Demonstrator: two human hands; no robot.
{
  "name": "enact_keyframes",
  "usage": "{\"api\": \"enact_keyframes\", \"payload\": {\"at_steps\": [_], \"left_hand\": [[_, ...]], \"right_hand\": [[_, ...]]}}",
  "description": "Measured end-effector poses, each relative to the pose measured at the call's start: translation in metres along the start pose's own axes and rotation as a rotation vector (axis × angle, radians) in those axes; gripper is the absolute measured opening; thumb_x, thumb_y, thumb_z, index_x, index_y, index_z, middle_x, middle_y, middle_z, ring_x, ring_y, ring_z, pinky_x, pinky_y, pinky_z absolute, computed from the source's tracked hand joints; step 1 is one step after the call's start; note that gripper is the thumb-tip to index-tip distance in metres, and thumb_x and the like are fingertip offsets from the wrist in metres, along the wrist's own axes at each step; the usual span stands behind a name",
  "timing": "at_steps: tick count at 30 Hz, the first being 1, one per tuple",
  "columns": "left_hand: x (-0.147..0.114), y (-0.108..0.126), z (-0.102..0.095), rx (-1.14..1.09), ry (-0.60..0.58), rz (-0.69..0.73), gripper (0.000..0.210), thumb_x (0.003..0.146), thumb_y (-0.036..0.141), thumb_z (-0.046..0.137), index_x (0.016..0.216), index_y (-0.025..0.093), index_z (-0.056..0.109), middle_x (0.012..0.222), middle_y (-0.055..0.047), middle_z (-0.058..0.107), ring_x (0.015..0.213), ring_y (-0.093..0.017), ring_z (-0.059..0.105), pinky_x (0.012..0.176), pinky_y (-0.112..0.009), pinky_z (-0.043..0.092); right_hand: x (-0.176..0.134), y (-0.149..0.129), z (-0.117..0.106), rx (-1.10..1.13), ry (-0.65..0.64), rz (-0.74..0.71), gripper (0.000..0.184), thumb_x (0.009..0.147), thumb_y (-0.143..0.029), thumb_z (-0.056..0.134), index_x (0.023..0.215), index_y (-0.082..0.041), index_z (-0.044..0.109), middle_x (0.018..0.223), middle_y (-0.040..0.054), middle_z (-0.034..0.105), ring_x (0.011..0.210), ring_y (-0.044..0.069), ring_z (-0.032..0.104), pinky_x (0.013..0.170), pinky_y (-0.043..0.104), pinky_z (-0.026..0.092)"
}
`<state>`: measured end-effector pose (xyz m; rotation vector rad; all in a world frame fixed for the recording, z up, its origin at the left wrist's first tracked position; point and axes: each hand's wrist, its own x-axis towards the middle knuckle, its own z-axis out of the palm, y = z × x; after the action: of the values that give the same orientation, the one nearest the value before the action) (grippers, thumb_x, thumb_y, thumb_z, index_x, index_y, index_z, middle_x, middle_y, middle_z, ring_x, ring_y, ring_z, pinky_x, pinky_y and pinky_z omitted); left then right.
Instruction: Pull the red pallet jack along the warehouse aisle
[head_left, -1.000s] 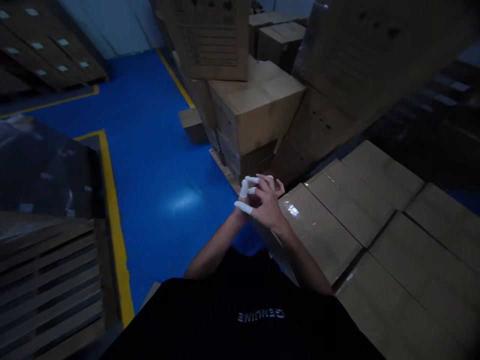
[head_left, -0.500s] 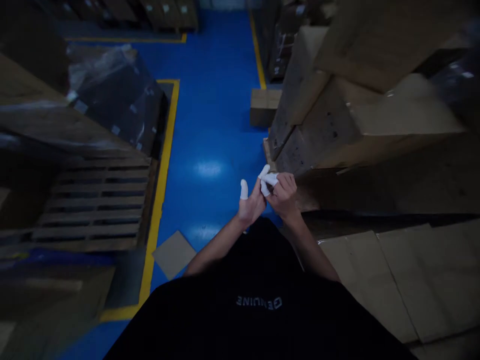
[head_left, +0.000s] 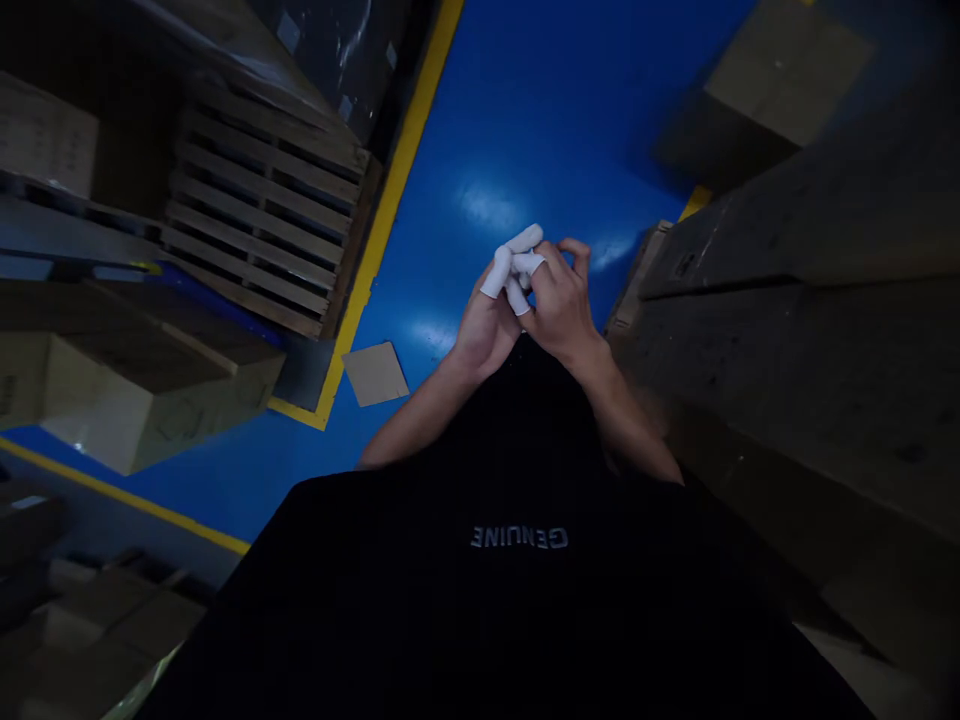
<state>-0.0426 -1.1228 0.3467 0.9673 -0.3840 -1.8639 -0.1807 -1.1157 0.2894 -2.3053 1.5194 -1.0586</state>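
Currently I see both bare hands brought together in front of a black shirt (head_left: 517, 630), above the blue floor (head_left: 525, 120). The white finger covers (head_left: 493, 278) are worn on digits of each hand and crowd together where the fingertips meet. The left hand (head_left: 480, 330) has its thumb bent in toward the others; the right hand (head_left: 564, 305) shows me its back, thumb and forefinger reaching into the left one's fingers, with a bare finger crooked outward on the far side. The tips overlap so closely that I cannot tell whether either hand is pinching a cover or merely touching one. On the floor to the left, a flat cardboard sheet (head_left: 375, 374) lies just beside the corner of a yellow line (head_left: 409, 150). Across that line, a slatted pallet (head_left: 259, 205) sits with its right edge along the yellow, and a carton (head_left: 184, 410) stands nearer me, left of the line's corner. To my right rises a dark stack of boxes (head_left: 810, 240), and a blurred carton (head_left: 784, 75) is near the upper right edge of the floor.
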Motion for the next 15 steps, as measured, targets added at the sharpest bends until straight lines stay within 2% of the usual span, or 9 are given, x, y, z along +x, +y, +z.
{"api": "enact_keyframes", "payload": {"at_steps": [2, 4, 6, 9, 12, 15], "left_hand": [[0.029, 0.030, 0.007, -0.043, 0.033, 0.025, 0.049, 0.131, 0.033, 0.040, 0.112, 0.020, 0.083, 0.149, -0.007, 0.081, 0.164, -0.026, 0.066, 0.142, -0.044, 0.049], [0.058, 0.059, 0.007, -0.051, 0.080, 0.069, 0.055, 0.131, 0.038, 0.043, 0.089, 0.019, 0.074, 0.145, -0.008, 0.081, 0.161, -0.028, 0.067, 0.140, -0.046, 0.051], [0.087, 0.083, 0.004, -0.024, 0.129, 0.083, 0.056, 0.126, 0.045, 0.058, 0.076, 0.019, 0.062, 0.136, -0.011, 0.082, 0.159, -0.032, 0.067, 0.137, -0.049, 0.053], [0.139, 0.110, -0.004, 0.011, 0.144, 0.061, 0.059, 0.119, 0.052, 0.072, 0.072, 0.021, 0.055, 0.115, -0.011, 0.079, 0.149, -0.034, 0.070, 0.133, -0.050, 0.055], [0.208, 0.134, -0.008, 0.039, 0.041, 0.025, 0.060, 0.120, 0.054, 0.068, 0.070, 0.022, 0.055, 0.108, -0.011, 0.075, 0.137, -0.032, 0.072, 0.128, -0.048, 0.057], [0.292, 0.165, -0.006, 0.039, -0.104, -0.063, 0.059, 0.119, 0.059, 0.061, 0.072, 0.023, 0.059, 0.106, -0.012, 0.073, 0.125, -0.032, 0.072, 0.122, -0.048, 0.060]], "right_hand": [[0.038, 0.028, 0.008, 0.071, 0.016, 0.000, 0.048, 0.129, -0.054, 0.042, 0.123, -0.019, 0.074, 0.124, 0.0103, 0.077, 0.122, 0.027, 0.074, 0.125, 0.064, 0.053], [0.077, 0.054, 0.010, 0.175, -0.004, -0.007, 0.047, 0.129, -0.054, 0.045, 0.135, -0.019, 0.075, 0.128, 0.0103, 0.077, 0.128, 0.027, 0.073, 0.129, 0.068, 0.048], [0.119, 0.076, 0.013, 0.252, -0.086, -0.070, 0.046, 0.129, -0.054, 0.048, 0.146, -0.021, 0.074, 0.138, 0.0111, 0.076, 0.135, 0.028, 0.070, 0.130, 0.067, 0.047], [0.186, 0.107, 0.022, 0.300, -0.266, -0.191, 0.043, 0.129, -0.049, 0.047, 0.153, -0.025, 0.073, 0.150, 0.0104, 0.073, 0.142, 0.027, 0.067, 0.130, 0.062, 0.048], [0.251, 0.142, 0.036, 0.188, -0.276, -0.300, 0.031, 0.128, -0.038, 0.052, 0.145, -0.028, 0.076, 0.141, 0.0069, 0.076, 0.137, 0.025, 0.068, 0.127, 0.056, 0.048], [0.314, 0.181, 0.044, -0.013, -0.246, -0.372, 0.024, 0.125, -0.024, 0.054, 0.120, -0.028, 0.077, 0.125, 0.0047, 0.079, 0.122, 0.023, 0.069, 0.120, 0.049, 0.049]]}}
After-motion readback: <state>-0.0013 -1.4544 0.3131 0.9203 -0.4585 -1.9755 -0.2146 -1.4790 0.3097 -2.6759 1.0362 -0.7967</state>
